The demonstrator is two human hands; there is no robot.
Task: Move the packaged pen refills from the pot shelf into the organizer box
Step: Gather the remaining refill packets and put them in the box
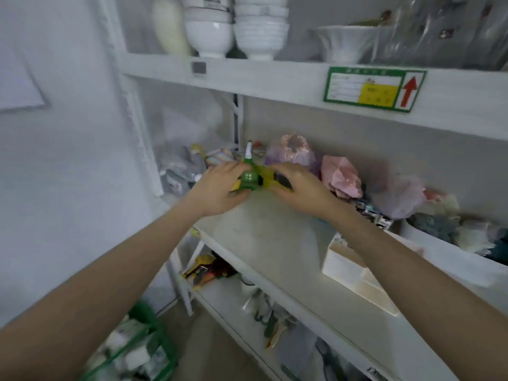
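Observation:
Both my hands reach onto the middle white shelf [277, 243]. Between them is a small bundle: a round green piece [248, 179], a yellow-green flat packet [268, 179] and a dark end under my right fingers. My left hand [220, 188] grips the green piece from the left. My right hand [299, 188] holds the yellow packet from the right. A green-and-white pen-like tip [248, 152] sticks up behind them. The frame is blurred, so I cannot tell whether the packet holds pen refills. A white organizer box [354, 273] sits on the same shelf, partly under my right forearm.
Pink and purple wrapped items [341, 176] crowd the shelf's back. White bowls [236, 28] stack on the upper shelf, which carries a green label [373, 89]. Clutter fills the lower shelf [264, 306]. A green-rimmed basket [137, 350] stands on the floor, with a white wall at left.

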